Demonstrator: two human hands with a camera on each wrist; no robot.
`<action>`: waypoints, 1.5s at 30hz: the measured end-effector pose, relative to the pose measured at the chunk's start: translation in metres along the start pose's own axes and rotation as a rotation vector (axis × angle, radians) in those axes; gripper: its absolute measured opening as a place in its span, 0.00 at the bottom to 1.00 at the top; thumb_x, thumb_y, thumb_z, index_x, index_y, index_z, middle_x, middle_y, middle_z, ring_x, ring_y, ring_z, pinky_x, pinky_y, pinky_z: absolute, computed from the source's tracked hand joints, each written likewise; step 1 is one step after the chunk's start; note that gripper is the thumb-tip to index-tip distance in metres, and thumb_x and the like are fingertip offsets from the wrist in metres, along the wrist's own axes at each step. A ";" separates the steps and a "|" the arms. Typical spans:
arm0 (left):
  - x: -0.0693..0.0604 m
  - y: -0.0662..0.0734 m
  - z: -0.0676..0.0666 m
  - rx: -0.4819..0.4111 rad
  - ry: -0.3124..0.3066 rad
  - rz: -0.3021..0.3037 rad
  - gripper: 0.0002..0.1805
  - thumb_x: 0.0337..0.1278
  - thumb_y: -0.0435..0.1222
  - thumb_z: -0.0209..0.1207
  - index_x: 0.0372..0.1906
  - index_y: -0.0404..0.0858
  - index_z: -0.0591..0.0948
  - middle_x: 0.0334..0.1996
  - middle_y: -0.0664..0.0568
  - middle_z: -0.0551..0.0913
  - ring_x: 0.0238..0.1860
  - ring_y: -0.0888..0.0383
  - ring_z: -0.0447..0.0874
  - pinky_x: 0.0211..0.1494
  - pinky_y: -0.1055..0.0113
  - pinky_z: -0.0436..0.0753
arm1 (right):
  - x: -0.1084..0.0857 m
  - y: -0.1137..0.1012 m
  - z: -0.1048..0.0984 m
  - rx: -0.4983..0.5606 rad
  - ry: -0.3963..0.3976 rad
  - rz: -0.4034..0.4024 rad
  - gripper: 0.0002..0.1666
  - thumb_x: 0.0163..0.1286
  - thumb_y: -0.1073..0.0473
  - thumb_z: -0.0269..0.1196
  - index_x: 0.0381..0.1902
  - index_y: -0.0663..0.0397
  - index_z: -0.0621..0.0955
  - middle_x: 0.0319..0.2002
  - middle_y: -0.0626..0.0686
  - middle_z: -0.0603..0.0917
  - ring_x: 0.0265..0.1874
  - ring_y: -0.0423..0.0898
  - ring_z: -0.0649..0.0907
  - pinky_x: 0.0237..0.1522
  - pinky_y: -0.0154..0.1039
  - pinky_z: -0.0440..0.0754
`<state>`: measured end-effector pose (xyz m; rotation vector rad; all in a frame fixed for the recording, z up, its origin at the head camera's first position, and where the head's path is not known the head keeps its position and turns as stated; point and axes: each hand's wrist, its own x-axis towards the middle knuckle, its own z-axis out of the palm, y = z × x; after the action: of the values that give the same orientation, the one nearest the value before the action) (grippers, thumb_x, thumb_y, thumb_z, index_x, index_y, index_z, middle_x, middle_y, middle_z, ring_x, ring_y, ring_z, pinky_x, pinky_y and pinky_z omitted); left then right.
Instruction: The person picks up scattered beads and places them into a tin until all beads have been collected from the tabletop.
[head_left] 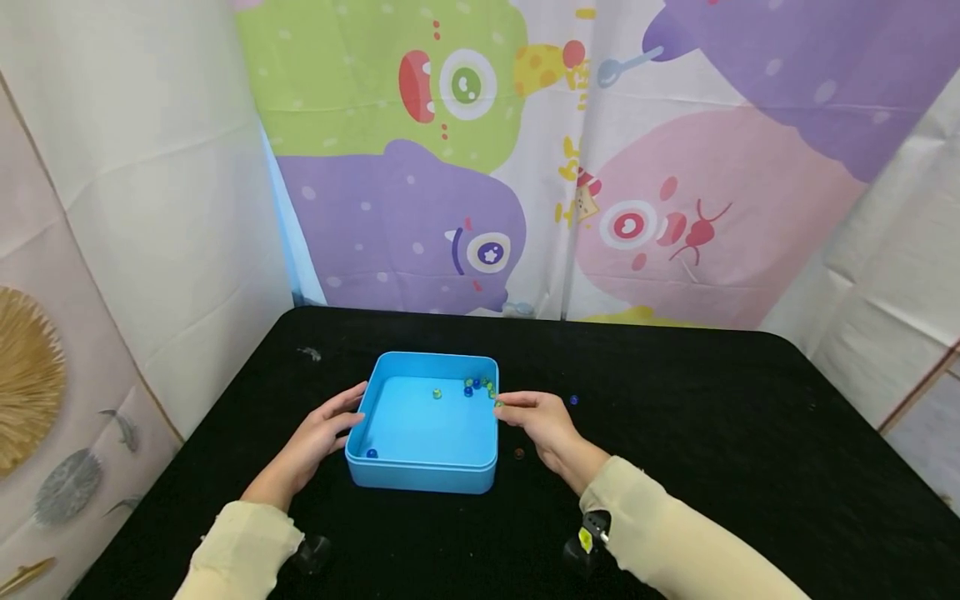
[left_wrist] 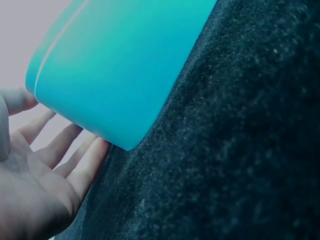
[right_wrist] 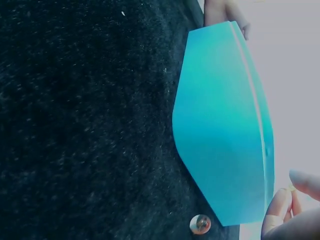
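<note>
A blue square box (head_left: pixel 422 477) stands on the black table, with several green and blue marbles (head_left: pixel 468 391) grouped in its back right corner. One green marble (head_left: pixel 437 393) lies apart from them, and a blue one (head_left: pixel 372 453) is in the front left corner. My left hand (head_left: pixel 315 437) rests against the left wall, fingers extended along it in the left wrist view (left_wrist: pixel 47 175). At the right rim, my right hand (head_left: pixel 546 429) pinches a green marble (head_left: pixel 499 404) between thumb and fingers.
Outside the box, a blue marble (head_left: pixel 573 400) lies to the right behind my right hand. A reddish-brown marble (head_left: pixel 519 453) sits near the box's right side, also in the right wrist view (right_wrist: pixel 200 224). A patterned curtain (head_left: pixel 420 225) hangs behind the table.
</note>
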<state>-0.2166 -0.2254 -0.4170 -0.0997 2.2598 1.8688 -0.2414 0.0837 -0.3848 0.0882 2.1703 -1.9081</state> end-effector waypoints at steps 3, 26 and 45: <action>0.000 0.000 0.000 -0.002 -0.003 -0.001 0.31 0.67 0.41 0.46 0.73 0.44 0.53 0.71 0.39 0.48 0.67 0.38 0.52 0.63 0.45 0.64 | 0.002 -0.003 0.004 -0.018 -0.006 -0.011 0.17 0.60 0.63 0.64 0.47 0.61 0.81 0.45 0.55 0.82 0.47 0.51 0.79 0.56 0.51 0.72; 0.000 -0.001 0.001 0.016 0.004 0.006 0.31 0.68 0.41 0.45 0.73 0.43 0.52 0.71 0.39 0.49 0.67 0.37 0.53 0.63 0.46 0.64 | 0.014 -0.023 0.050 -0.094 0.004 0.000 0.15 0.61 0.58 0.65 0.46 0.55 0.83 0.44 0.50 0.82 0.45 0.49 0.79 0.56 0.56 0.68; 0.001 0.000 0.001 0.001 0.000 -0.004 0.31 0.68 0.41 0.44 0.73 0.44 0.52 0.71 0.39 0.48 0.68 0.38 0.51 0.63 0.45 0.63 | 0.017 -0.030 0.069 -0.033 0.032 -0.041 0.15 0.59 0.59 0.67 0.44 0.57 0.84 0.39 0.50 0.84 0.42 0.50 0.81 0.56 0.54 0.69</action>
<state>-0.2171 -0.2245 -0.4172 -0.1036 2.2589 1.8660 -0.2536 0.0096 -0.3668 0.0686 2.2405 -1.9040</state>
